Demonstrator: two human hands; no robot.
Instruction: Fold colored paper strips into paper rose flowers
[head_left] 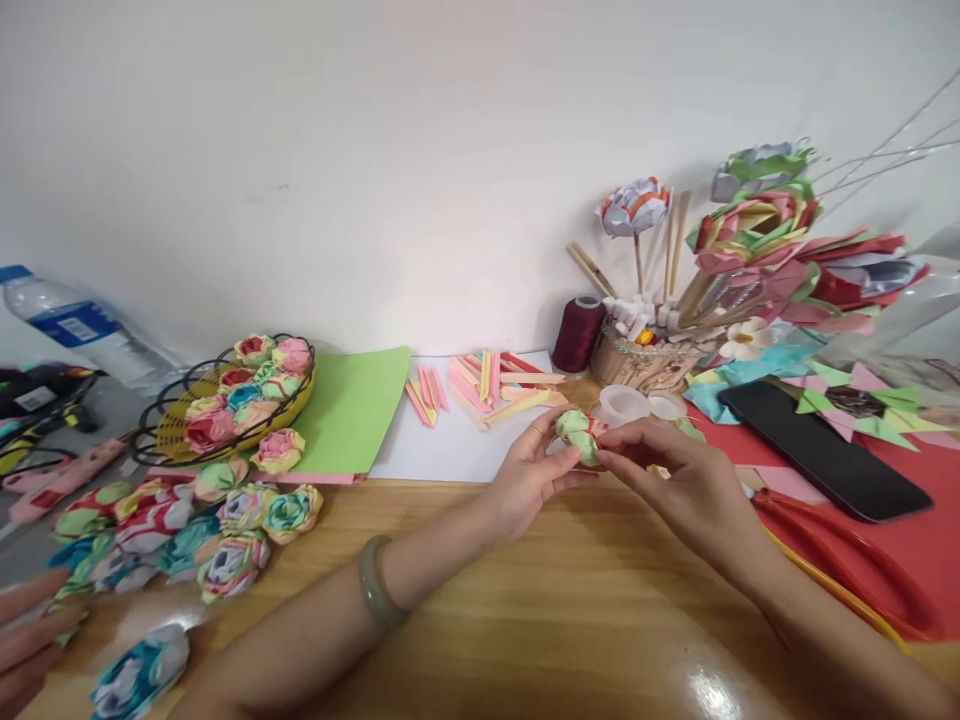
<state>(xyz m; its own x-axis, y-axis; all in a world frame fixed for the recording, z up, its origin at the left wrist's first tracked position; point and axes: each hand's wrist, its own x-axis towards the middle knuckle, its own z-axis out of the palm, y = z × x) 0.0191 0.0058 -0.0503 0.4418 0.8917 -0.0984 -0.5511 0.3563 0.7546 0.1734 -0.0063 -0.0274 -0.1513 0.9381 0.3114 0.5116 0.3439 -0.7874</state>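
Observation:
A small green and red paper flower (pixel 576 432) is held up between my two hands, above the table's middle. My left hand (pixel 529 475) grips it from the left, thumb and fingers around its side; a ring and a jade-coloured bangle show on this arm. From the right, the thumb and forefinger of my right hand (pixel 667 470) pinch the flower's red edge. Just behind it stand small clear plastic cups (pixel 624 404). Folded paper strips (pixel 495 385) in pink, yellow and red lie on white paper (pixel 397 440) beyond my left hand.
Finished paper flowers (pixel 232 565) crowd the left side, some in a yellow basket (pixel 169 425). Another person's hand (pixel 30 635) reaches in there. At right are red-handled scissors (pixel 847 560), a black phone (pixel 825 450), maroon thread (pixel 579 335) and a pot (pixel 637 360) of paper flowers.

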